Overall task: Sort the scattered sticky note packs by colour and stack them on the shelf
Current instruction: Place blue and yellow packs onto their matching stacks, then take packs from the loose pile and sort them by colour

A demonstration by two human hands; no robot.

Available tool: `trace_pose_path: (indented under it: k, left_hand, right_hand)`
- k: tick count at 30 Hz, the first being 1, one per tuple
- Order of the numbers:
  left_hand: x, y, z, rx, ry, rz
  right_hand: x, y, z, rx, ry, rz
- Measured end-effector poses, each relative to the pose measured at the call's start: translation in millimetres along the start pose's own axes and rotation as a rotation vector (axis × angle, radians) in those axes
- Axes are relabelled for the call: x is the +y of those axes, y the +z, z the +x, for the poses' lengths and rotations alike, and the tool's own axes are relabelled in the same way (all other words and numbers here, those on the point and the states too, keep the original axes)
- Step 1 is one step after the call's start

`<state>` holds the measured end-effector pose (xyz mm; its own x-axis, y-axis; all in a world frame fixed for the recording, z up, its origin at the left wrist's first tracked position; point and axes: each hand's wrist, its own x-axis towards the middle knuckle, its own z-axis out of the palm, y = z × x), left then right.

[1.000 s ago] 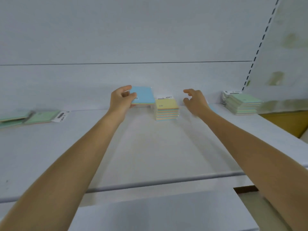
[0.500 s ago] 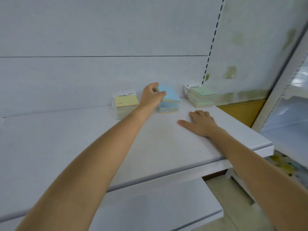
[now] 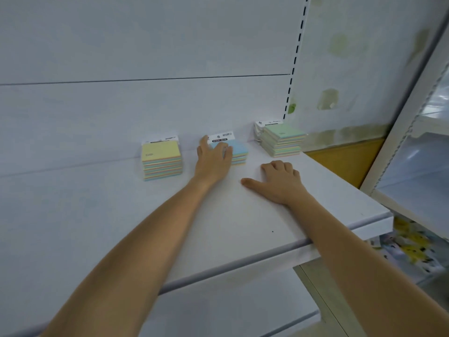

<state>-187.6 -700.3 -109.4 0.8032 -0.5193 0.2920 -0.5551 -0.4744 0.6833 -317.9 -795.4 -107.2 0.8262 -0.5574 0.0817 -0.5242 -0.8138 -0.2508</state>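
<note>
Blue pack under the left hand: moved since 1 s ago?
Yes. The blue pack went from left of the yellow stack to its right, now on the blue stack under the left hand.

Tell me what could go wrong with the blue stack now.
Drawing the left hand away could drag the top pack and skew the blue stack, which it covers in part. The yellow stack stands close on its left, so a sideways pull-back might knock it. The right hand rests on the shelf, not steadying anything.
</note>
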Motion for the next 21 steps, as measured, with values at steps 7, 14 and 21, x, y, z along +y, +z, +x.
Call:
trace_pose_path:
  k: [7,14,21]
  left_hand:
    - [-1,-2,-4,-0.029,0.03,0.16]
    - [13,-18,-18,0.049,0.203,0.451]
    - [6,-102,-42,0.164,0.269,0.505]
  right_hand:
    - [3,1,1,0.011,-0.009,0.006]
    - [2,-9,-6,0.064,-0.059,0.169]
    - [-69,-13,-32,0.134,-0.425,0.221]
